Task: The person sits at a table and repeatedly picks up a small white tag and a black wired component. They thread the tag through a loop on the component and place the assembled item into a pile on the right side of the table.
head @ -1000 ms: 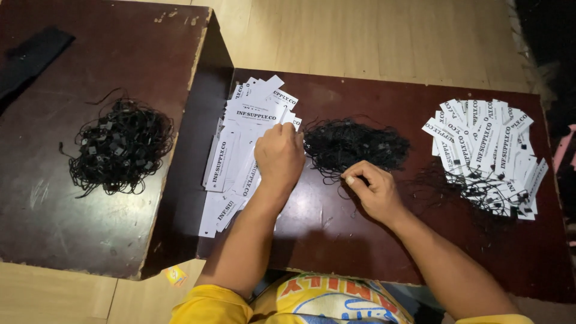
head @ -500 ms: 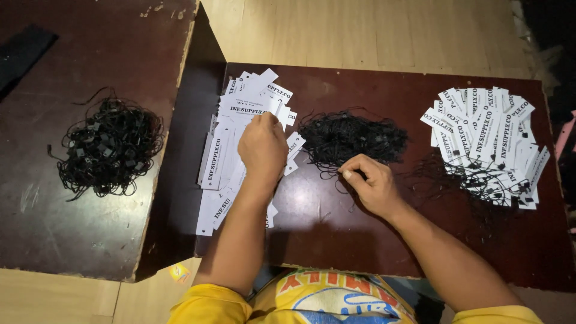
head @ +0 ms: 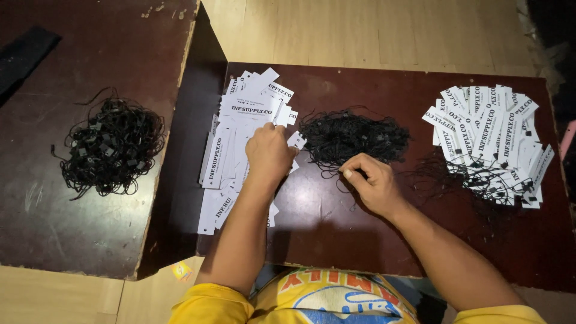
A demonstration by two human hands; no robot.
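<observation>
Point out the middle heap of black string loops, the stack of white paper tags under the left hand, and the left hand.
middle heap of black string loops (head: 354, 137), head view, centre of tangle
stack of white paper tags (head: 225, 156), head view, bare tag
left hand (head: 270, 153), head view, back of hand

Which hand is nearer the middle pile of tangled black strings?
Right. The right hand touches the near edge of the middle pile of tangled black strings, fingers pinched on a strand. The left hand rests on the white paper tags beside the pile.

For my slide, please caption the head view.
Left hand on white tags; right hand pinching black strings.
</observation>
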